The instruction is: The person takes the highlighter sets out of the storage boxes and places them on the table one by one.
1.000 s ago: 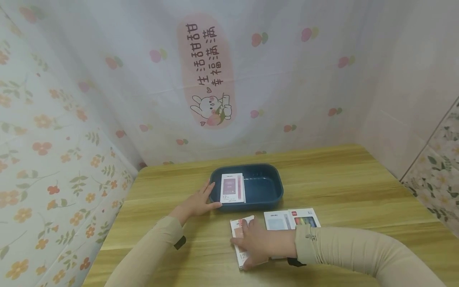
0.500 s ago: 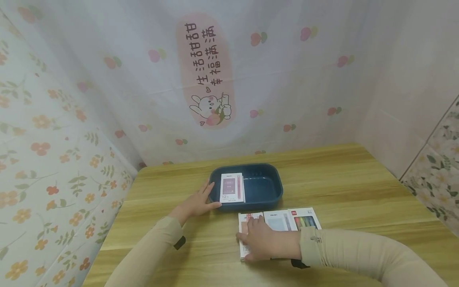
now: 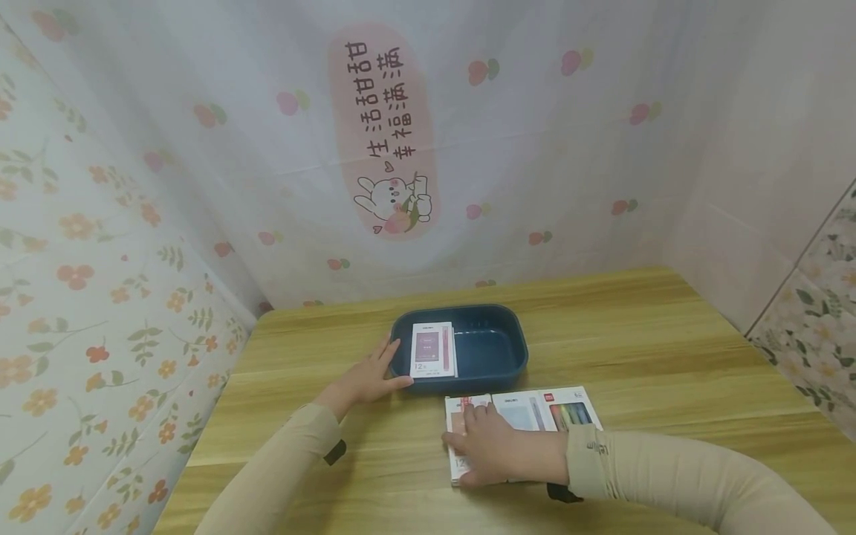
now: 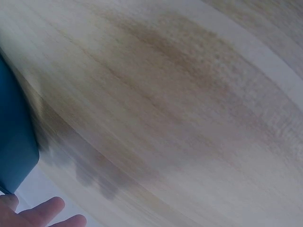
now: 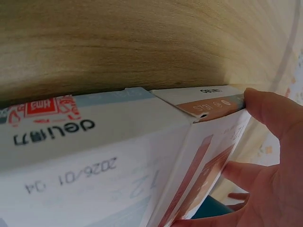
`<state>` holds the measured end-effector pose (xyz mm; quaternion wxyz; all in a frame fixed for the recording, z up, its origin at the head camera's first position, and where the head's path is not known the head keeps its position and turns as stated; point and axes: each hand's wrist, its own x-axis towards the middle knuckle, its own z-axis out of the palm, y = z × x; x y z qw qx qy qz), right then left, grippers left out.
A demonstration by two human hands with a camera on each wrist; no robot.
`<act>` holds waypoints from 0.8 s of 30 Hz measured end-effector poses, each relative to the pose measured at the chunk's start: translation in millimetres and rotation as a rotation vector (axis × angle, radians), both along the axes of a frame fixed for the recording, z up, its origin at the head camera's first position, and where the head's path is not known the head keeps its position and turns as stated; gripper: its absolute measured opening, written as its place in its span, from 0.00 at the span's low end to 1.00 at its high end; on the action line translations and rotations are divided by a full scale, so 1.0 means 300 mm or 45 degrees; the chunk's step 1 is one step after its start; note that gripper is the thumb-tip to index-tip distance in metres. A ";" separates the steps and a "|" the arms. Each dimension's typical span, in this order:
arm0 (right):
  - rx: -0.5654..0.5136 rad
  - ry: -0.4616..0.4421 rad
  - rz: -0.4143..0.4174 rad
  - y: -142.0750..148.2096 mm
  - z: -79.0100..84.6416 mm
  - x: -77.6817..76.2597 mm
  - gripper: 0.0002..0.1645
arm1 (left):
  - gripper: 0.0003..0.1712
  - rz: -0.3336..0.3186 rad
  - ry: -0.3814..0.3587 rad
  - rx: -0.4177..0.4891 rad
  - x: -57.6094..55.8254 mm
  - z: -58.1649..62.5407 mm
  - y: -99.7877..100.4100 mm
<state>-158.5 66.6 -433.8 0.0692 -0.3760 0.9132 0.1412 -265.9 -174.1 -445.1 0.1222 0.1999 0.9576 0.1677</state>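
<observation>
My left hand [image 3: 364, 379] lies at the left end of a dark blue plastic basin [image 3: 519, 357], spread fingers on its side and thumb at the front corner. Inside the basin, on the left, is a white flat box with a purple panel [image 3: 433, 351]. On the table in front, my right hand [image 3: 491, 449] grips a white flat box with an orange panel [image 3: 458, 469], thumb on its near end and fingers over its top. In the right wrist view that box meets a blue-panelled deli box [image 5: 94, 146] edge to edge.
Right of the blue-panelled box sits a white box with a window of coloured sticks [image 3: 568, 410], partly behind the right sleeve [image 3: 642, 453]. Beyond the wood-grain table [image 3: 622, 327] hangs a printed curtain [image 3: 521, 163].
My right hand has slid and straightened the orange-panelled box rightward, bringing it against the blue-panelled one and closing the gap along the row. The left hand and basin stay put.
</observation>
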 end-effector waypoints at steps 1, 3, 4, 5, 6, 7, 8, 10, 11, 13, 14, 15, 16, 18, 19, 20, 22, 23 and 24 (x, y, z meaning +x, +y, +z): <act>-0.003 0.001 -0.011 0.002 -0.001 0.001 0.40 | 0.52 -0.003 0.001 0.003 0.000 -0.001 0.000; -0.017 -0.007 -0.034 0.006 -0.003 0.001 0.42 | 0.52 -0.001 0.001 0.003 0.000 -0.002 -0.001; -0.024 -0.012 -0.041 0.009 -0.003 0.001 0.42 | 0.52 -0.001 0.004 0.007 -0.001 -0.002 -0.001; -0.037 -0.018 -0.047 0.013 -0.002 0.000 0.42 | 0.51 -0.002 0.005 0.009 -0.001 -0.002 -0.002; -0.054 -0.025 -0.046 0.018 0.001 0.001 0.42 | 0.51 -0.003 0.005 0.009 -0.001 -0.002 -0.002; -0.071 -0.043 -0.042 0.023 0.007 0.000 0.41 | 0.51 -0.004 0.009 0.012 -0.002 -0.003 -0.002; -0.087 -0.065 -0.040 0.028 0.018 -0.001 0.40 | 0.51 -0.002 0.007 0.013 -0.001 -0.002 -0.002; -0.137 -0.083 -0.030 0.039 0.044 -0.005 0.36 | 0.51 -0.008 0.006 0.013 -0.002 -0.003 -0.004; -0.178 -0.095 -0.030 0.043 0.061 -0.011 0.34 | 0.51 -0.010 0.004 0.013 -0.001 -0.003 -0.004; -0.294 -0.102 -0.036 0.057 0.097 -0.027 0.29 | 0.52 -0.013 0.004 0.014 -0.003 -0.006 -0.005; -0.368 -0.093 -0.041 0.065 0.114 -0.037 0.27 | 0.52 -0.011 0.003 0.016 -0.004 -0.007 -0.005; -0.447 -0.072 -0.042 0.074 0.129 -0.050 0.25 | 0.52 -0.011 0.004 0.018 -0.004 -0.007 -0.005; -0.530 -0.056 -0.043 0.085 0.142 -0.065 0.24 | 0.52 -0.007 0.002 0.021 -0.004 -0.007 -0.005; -0.679 0.010 -0.035 0.110 0.166 -0.095 0.22 | 0.52 -0.001 0.001 0.024 -0.004 -0.007 -0.004; -0.740 0.042 -0.034 0.123 0.174 -0.111 0.23 | 0.52 0.003 0.001 0.025 -0.004 -0.006 -0.004; -0.790 0.076 -0.032 0.136 0.180 -0.127 0.23 | 0.52 0.005 0.000 0.021 -0.003 -0.005 -0.004; -0.861 0.124 -0.043 0.162 0.184 -0.158 0.26 | 0.52 0.007 -0.003 0.013 -0.003 -0.004 -0.004; -0.887 0.142 -0.051 0.174 0.183 -0.173 0.27 | 0.52 0.007 -0.004 0.008 -0.004 -0.005 -0.004; -0.909 0.143 -0.072 0.185 0.181 -0.187 0.29 | 0.52 0.006 -0.004 0.005 -0.004 -0.005 -0.004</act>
